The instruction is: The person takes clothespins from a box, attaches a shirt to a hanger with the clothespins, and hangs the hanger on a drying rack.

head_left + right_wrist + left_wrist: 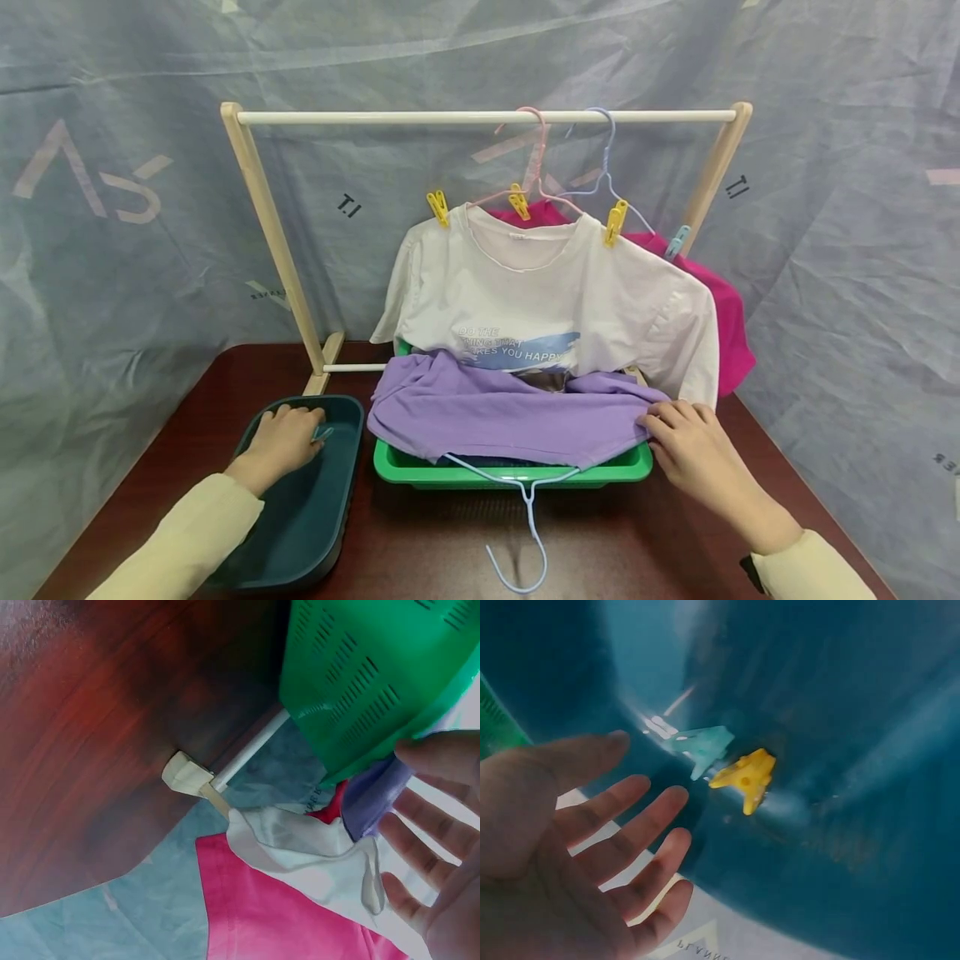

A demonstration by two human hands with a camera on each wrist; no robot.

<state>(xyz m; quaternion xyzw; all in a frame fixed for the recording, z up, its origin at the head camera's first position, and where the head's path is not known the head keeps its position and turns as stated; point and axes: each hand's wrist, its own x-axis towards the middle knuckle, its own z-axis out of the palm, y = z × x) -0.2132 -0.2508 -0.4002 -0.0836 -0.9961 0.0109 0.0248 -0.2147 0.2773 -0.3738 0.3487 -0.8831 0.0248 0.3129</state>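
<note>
My left hand (281, 437) reaches into a dark teal tray (347, 500), its fingers relaxed. In the left wrist view a light teal clothespin (703, 746) and a yellow clothespin (746, 780) lie in the tray just beyond the fingertips. A purple garment (510, 421) is spread over a green basket (517, 477), with a light blue hanger (530, 500) inside it, hook toward me. My right hand (693, 446) touches the garment's right edge; in the right wrist view its thumb and fingers are spread beside the purple cloth (371, 799).
Behind the basket stands a wooden rack with a white rail (420, 117). A white T-shirt (525, 292) hangs there on a pink hanger (542, 150) with yellow clothespins. A magenta garment (731, 325) hangs behind it on a blue hanger (606, 142). The table (420, 550) is dark red.
</note>
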